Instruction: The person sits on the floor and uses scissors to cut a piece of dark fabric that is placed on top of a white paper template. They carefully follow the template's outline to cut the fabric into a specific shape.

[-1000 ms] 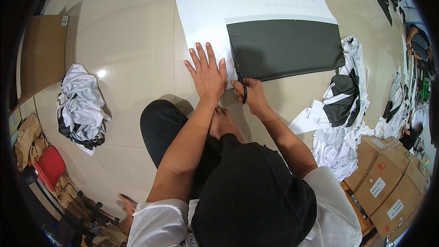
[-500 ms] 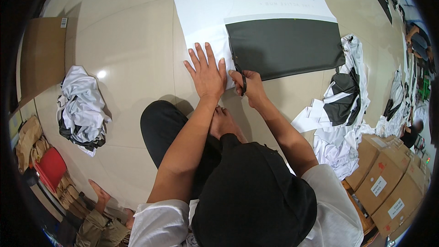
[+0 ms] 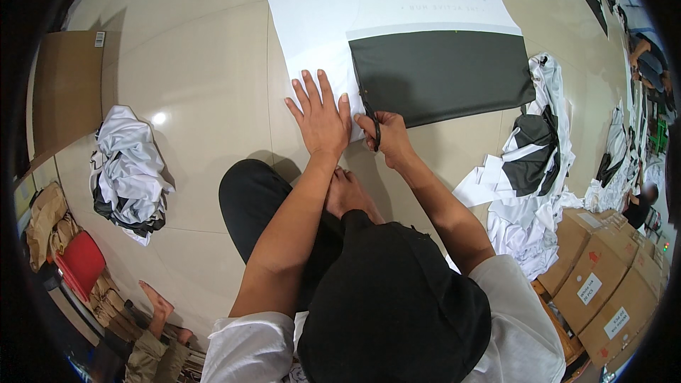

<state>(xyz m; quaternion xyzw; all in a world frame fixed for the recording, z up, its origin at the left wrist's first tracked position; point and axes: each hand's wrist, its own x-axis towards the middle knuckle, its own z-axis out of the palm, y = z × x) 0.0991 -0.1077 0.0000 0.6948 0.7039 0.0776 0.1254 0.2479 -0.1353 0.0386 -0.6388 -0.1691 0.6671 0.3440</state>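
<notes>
A white sheet point(image 3: 312, 21), printed with reversed grey lettering, lies on the tiled floor ahead of me, and a black rectangular piece point(image 3: 440, 74) covers its near right part. My left hand point(image 3: 320, 117) rests flat on the sheet's near left strip, fingers spread. Close beside it, my right hand point(image 3: 386, 138) grips black-handled scissors point(image 3: 377, 128). The blades point away from me along the black piece's left edge, where black meets white. How far the blades are apart is too small to tell.
Crumpled white and black cloth point(image 3: 131, 170) lies at left near a brown cardboard panel point(image 3: 67, 92). More white and black scraps point(image 3: 528, 163) heap at right, before stacked cartons point(image 3: 596, 269). A red chair part point(image 3: 79, 264) and another person's foot point(image 3: 156, 298) show lower left.
Both hands hold nearly the same place, with the scissors still along the black edge. The whole view has shifted slightly. At lower left, the other person's feet have moved a little.
</notes>
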